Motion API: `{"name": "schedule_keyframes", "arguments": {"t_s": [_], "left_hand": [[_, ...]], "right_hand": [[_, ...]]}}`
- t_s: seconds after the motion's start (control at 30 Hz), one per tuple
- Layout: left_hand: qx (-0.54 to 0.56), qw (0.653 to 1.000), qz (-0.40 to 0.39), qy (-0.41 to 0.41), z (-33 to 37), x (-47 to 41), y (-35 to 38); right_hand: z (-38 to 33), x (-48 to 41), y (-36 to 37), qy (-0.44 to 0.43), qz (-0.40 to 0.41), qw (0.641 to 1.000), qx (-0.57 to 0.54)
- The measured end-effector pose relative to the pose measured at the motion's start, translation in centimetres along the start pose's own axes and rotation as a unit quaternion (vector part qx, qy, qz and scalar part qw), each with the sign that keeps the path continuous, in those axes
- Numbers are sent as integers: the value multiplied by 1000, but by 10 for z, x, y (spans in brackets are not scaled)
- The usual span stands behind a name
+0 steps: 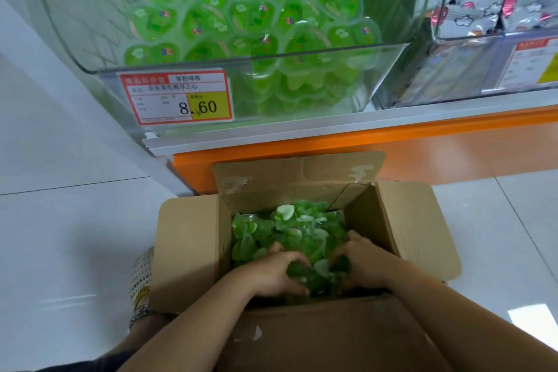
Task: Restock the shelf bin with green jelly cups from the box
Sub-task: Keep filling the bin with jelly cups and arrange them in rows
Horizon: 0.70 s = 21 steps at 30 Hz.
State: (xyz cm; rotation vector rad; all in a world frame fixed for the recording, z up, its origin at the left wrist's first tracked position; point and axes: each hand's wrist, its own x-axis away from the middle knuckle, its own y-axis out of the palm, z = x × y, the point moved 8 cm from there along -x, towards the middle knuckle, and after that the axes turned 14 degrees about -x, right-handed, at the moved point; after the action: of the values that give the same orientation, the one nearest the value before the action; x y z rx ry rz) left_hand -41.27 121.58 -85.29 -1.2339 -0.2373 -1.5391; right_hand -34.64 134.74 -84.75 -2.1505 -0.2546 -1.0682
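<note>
An open cardboard box (pixel 187 248) stands on the floor, holding several loose green heart-shaped jelly cups (pixel 290 226). Both hands are inside it. My left hand (pixel 277 273) curls its fingers round a clump of cups at the near side. My right hand (pixel 359 263) grips the same clump from the right, facing the left one. Above, the clear plastic shelf bin (pixel 90 39) holds neat rows of the same green jelly cups (pixel 250 12), filling its right part; its left part shows bare plastic.
A red and yellow price tag (pixel 176 96) reading 8.60 is fixed to the bin's front. A neighbouring clear bin (pixel 471 69) at the right holds silver wrapped sweets. An orange shelf base (pixel 362 142) runs behind the box. White floor tiles (pixel 75 235) surround it.
</note>
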Motion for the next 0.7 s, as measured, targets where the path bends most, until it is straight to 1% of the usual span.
{"name": "schedule_keyframes", "arguments": {"t_s": [0.13, 0.23, 0.3, 0.37, 0.5, 0.6, 0.7], "left_hand": [[-40, 999, -8, 1, 11, -1, 8], [-42, 999, -4, -6, 14, -2, 12], [-24, 1000, 5, -5, 11, -2, 12], [-4, 1000, 12, 3, 6, -2, 10], [26, 999, 17, 13, 0, -2, 7], [51, 998, 19, 21, -2, 0, 3], [86, 996, 19, 29, 0, 6, -6]], "right_hand": [[5, 1, 11, 22, -31, 999, 2], [7, 4, 16, 34, -44, 998, 10], [6, 5, 17, 24, -42, 998, 32], [5, 5, 16, 17, -43, 998, 30], [0, 7, 10, -5, -49, 999, 0], [-8, 11, 8, -41, -49, 997, -31], [-16, 17, 2, -77, -32, 994, -68]]}}
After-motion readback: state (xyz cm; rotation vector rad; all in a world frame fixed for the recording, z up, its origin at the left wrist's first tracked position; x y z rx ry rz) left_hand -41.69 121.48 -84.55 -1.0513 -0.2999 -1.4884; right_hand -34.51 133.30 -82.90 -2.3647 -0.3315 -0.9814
